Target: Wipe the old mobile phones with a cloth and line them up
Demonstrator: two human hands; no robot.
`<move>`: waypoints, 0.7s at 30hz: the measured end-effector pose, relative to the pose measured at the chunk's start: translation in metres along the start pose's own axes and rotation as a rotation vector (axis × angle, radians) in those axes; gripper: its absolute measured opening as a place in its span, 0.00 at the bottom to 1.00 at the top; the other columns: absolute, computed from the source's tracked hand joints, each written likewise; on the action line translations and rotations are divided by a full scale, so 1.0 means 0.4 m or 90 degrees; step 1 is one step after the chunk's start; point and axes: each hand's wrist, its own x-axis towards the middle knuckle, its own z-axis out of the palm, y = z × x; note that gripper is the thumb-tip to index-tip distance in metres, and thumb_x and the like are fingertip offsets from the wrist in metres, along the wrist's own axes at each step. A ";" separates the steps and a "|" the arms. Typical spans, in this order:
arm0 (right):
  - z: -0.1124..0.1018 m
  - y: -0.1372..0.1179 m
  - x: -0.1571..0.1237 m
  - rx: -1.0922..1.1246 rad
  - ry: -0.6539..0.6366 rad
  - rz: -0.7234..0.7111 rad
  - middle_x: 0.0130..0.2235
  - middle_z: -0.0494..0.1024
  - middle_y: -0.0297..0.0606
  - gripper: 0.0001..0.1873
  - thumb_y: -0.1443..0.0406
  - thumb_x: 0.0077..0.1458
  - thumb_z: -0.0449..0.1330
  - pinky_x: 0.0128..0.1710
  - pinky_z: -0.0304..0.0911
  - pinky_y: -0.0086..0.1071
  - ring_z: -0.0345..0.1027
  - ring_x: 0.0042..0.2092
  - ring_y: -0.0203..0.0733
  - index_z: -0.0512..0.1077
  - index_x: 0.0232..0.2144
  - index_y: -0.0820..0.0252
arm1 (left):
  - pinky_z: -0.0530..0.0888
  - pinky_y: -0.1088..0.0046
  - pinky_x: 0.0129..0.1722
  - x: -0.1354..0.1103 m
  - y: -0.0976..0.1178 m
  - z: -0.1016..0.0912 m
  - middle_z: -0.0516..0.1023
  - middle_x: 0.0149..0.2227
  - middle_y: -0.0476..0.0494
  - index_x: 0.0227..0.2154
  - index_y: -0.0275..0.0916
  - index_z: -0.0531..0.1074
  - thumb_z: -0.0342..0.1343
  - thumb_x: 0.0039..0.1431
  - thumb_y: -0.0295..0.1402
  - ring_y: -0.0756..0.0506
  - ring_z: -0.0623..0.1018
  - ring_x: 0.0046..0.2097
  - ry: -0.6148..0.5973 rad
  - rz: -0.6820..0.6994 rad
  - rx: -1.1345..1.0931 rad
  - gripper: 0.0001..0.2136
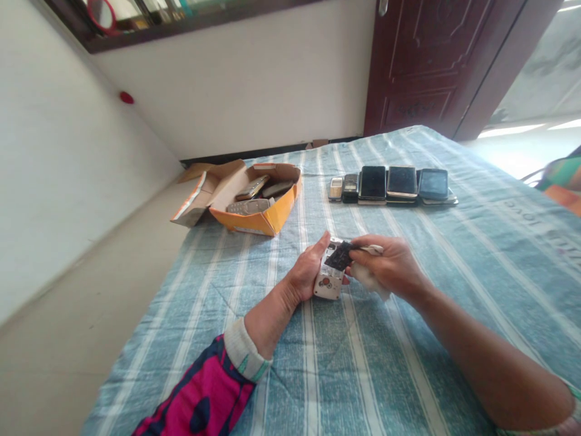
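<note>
My left hand (305,270) is closed around a small white mobile phone (330,286), its back turned up and its cover off. Between the thumb and fingers of my right hand (391,264) is a black phone battery (339,256), tilted over the phone's open battery bay. A crumpled white tissue or cloth (370,280) is also tucked in that right hand and hangs below it. Whether the battery touches the bay I cannot tell.
An open orange cardboard box (287,209) with several old phones stands at the back left. Beyond my hands, more phones (373,183) lie in a row. A striped blue cloth (254,290) covers the surface, and a dark red door (422,66) is behind.
</note>
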 end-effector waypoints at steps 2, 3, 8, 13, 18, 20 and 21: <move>0.003 0.001 -0.002 -0.008 -0.012 -0.001 0.24 0.75 0.32 0.07 0.63 0.48 0.62 0.23 0.60 0.28 0.65 0.24 0.33 0.77 0.30 0.61 | 0.74 0.70 0.19 0.001 -0.003 0.002 0.77 0.23 0.40 0.32 0.32 0.71 0.46 0.63 0.48 0.44 0.77 0.20 0.013 0.014 0.021 0.22; 0.005 0.001 -0.003 -0.014 -0.023 -0.003 0.25 0.75 0.32 0.07 0.64 0.48 0.62 0.23 0.61 0.28 0.65 0.24 0.33 0.77 0.29 0.61 | 0.75 0.70 0.19 0.002 -0.005 0.004 0.77 0.22 0.41 0.32 0.32 0.71 0.46 0.62 0.48 0.45 0.77 0.20 0.018 0.022 0.027 0.21; 0.011 0.000 -0.007 -0.052 -0.079 -0.026 0.28 0.77 0.34 0.08 0.65 0.51 0.60 0.28 0.63 0.30 0.68 0.28 0.35 0.78 0.31 0.61 | 0.76 0.69 0.19 0.004 -0.009 0.005 0.76 0.22 0.44 0.29 0.33 0.70 0.50 0.60 0.49 0.46 0.76 0.20 0.032 0.039 0.051 0.20; 0.011 0.000 -0.007 -0.193 -0.047 -0.116 0.31 0.79 0.35 0.09 0.65 0.54 0.58 0.34 0.63 0.32 0.70 0.33 0.38 0.78 0.33 0.60 | 0.74 0.71 0.18 0.006 -0.009 0.000 0.77 0.22 0.42 0.30 0.34 0.70 0.48 0.61 0.50 0.45 0.77 0.20 0.002 0.036 0.085 0.21; -0.003 -0.012 -0.006 -0.239 -0.067 -0.096 0.27 0.77 0.34 0.09 0.65 0.53 0.58 0.29 0.60 0.30 0.67 0.29 0.35 0.77 0.30 0.62 | 0.74 0.71 0.18 0.005 -0.008 0.002 0.78 0.22 0.42 0.30 0.34 0.70 0.47 0.62 0.49 0.45 0.77 0.20 -0.007 0.035 0.097 0.20; -0.009 -0.019 -0.005 -0.189 -0.101 -0.051 0.24 0.75 0.33 0.09 0.64 0.53 0.58 0.27 0.59 0.29 0.65 0.26 0.34 0.76 0.28 0.63 | 0.75 0.70 0.19 0.003 -0.008 0.005 0.78 0.22 0.41 0.31 0.34 0.71 0.48 0.62 0.48 0.44 0.78 0.20 -0.006 0.038 0.097 0.19; -0.012 -0.021 -0.005 -0.158 -0.117 -0.028 0.23 0.74 0.33 0.09 0.64 0.53 0.58 0.25 0.58 0.28 0.64 0.25 0.33 0.75 0.26 0.63 | 0.75 0.70 0.19 0.003 -0.007 0.006 0.78 0.23 0.41 0.31 0.34 0.71 0.49 0.62 0.47 0.44 0.78 0.20 -0.004 0.038 0.097 0.19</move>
